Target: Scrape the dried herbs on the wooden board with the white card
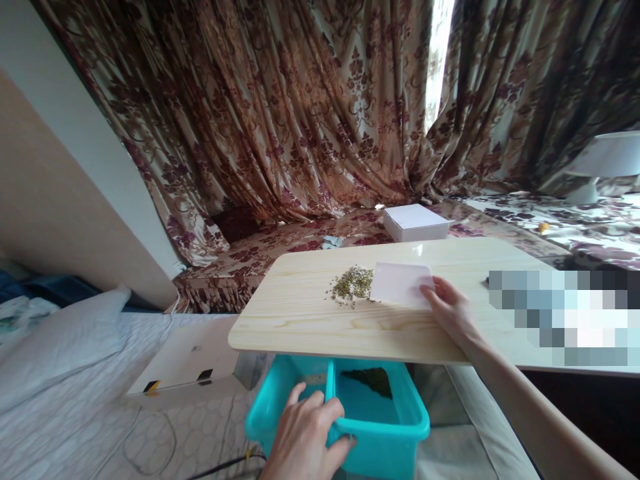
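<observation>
Left hand (307, 430): bent over the teal tub (383, 437)'s near rim; whether gripped cannot be told.
Seed-like pile (353, 283): heaped on the table (280, 300), seemingly loose, easily scattered.
White panel (397, 284): set against the pile's right; likely light, stiff, best held by its right edge.
Right hand (451, 307): that edge is pinched.
Table's near edge, right: crossed by the forearm; room is left around the wrist.

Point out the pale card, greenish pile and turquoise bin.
Pale card (399, 285), head view: middle of its flat face.
Greenish pile (352, 284), head view: middle of the heap.
Turquoise bin (385, 451), head view: outer front wall.
</observation>
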### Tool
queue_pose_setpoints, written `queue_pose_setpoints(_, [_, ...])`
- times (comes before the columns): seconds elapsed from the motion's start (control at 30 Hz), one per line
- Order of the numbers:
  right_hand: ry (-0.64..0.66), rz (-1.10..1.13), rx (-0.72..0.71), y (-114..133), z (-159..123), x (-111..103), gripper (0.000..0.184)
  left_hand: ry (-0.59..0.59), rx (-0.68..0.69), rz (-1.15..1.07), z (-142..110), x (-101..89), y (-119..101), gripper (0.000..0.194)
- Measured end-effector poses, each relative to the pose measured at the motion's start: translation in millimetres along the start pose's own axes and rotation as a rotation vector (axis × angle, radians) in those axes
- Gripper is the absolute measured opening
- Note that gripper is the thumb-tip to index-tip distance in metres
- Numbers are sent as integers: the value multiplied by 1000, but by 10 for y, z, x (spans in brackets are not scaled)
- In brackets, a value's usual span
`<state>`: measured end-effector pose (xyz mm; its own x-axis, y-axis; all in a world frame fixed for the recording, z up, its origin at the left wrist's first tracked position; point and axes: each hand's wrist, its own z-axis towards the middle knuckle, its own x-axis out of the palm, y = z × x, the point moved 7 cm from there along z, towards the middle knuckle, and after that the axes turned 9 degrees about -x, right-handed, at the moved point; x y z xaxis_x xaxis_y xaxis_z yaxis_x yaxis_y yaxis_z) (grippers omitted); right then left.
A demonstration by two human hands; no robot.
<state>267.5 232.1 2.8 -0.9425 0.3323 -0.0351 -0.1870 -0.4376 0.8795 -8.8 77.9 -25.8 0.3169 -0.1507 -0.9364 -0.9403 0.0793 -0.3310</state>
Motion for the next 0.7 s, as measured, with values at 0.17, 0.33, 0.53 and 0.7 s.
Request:
queue_pose_setpoints(0.17, [22, -2, -1, 11, -6, 22, 22, -2, 21, 5, 14, 7, -34, 8])
queue_pose_setpoints(0.33, [-1, 4, -30, 21, -16, -8, 22, -11, 33, 0, 2, -8, -56, 8])
queue_pose_setpoints(0.53, [7, -38, -27, 18, -20, -11, 22, -22, 40, -7, 2, -14, -84, 6])
queue_pose_setpoints(0.7, [-13, -33, -40, 5, -16, -20, 21, -29, 41, -14, -6, 2, -76, 8])
